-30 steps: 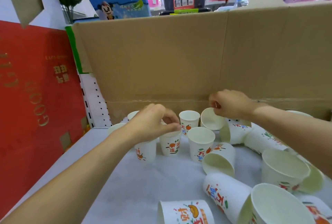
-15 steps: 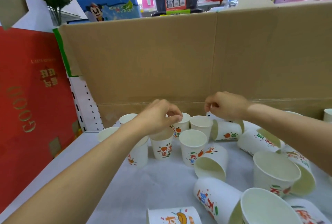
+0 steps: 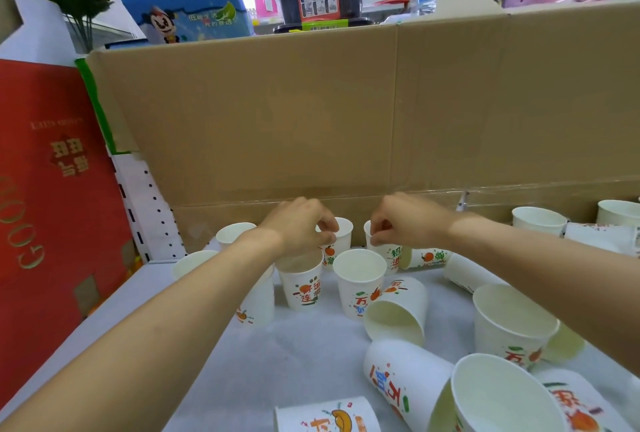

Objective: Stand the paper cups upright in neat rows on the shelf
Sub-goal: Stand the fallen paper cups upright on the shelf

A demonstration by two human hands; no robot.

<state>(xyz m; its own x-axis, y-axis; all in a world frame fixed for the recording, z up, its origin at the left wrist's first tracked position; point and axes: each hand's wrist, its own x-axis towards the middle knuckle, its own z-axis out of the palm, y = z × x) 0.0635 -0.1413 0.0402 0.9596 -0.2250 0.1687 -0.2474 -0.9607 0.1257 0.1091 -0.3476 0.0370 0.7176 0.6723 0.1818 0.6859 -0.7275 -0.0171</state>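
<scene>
paper cups [image 3: 359,279] look matt white with glossy-ish printed fruit; shelf [image 3: 304,355] covered in soft fuzzy grey-white cloth (felt maybe); cardboard wall [image 3: 311,112] plain brown, matt; red box [image 3: 41,189] smooth

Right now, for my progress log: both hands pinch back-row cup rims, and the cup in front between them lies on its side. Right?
Not quite: the head view shows that front cup standing upright. The left hand and right hand pinch as said.

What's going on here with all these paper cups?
A person is tidying paper cups on a white shelf backed by a cardboard wall. The left hand pinches the rim of a back cup, the right hand the rim of the neighbouring cup. A few cups stand upright at the left; others, like the tipped cup in front, lie on their sides.
</scene>
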